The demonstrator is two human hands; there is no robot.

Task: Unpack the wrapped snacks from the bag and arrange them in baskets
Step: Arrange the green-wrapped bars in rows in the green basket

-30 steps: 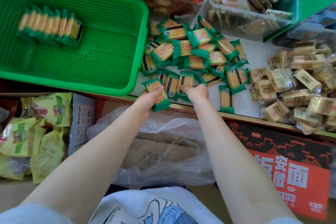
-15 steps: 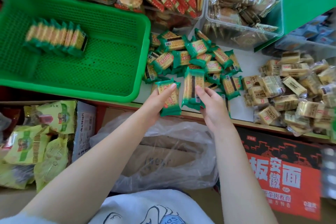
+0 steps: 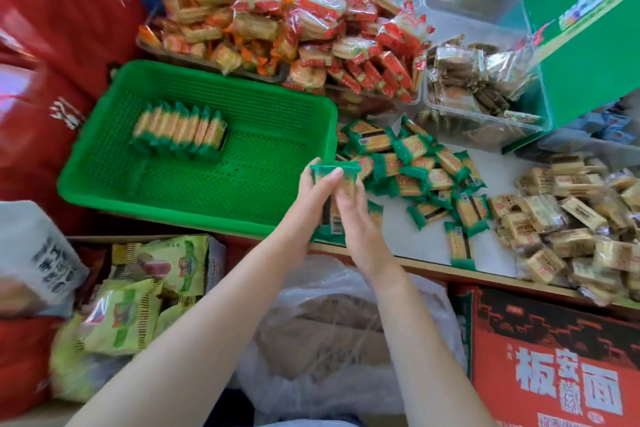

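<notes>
I clamp the light, slippery, crushable green-wrapped biscuit packets [image 3: 334, 198] by their flat faces between my left hand [image 3: 313, 196] and right hand [image 3: 356, 218].

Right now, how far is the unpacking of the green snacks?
Done: one row of snacks stands in the green basket. In hand: both hands, left and right, hold a small stack. Left: the loose green pile on the counter.

Red carton [image 3: 554, 357] cut off bottom-right.
</notes>
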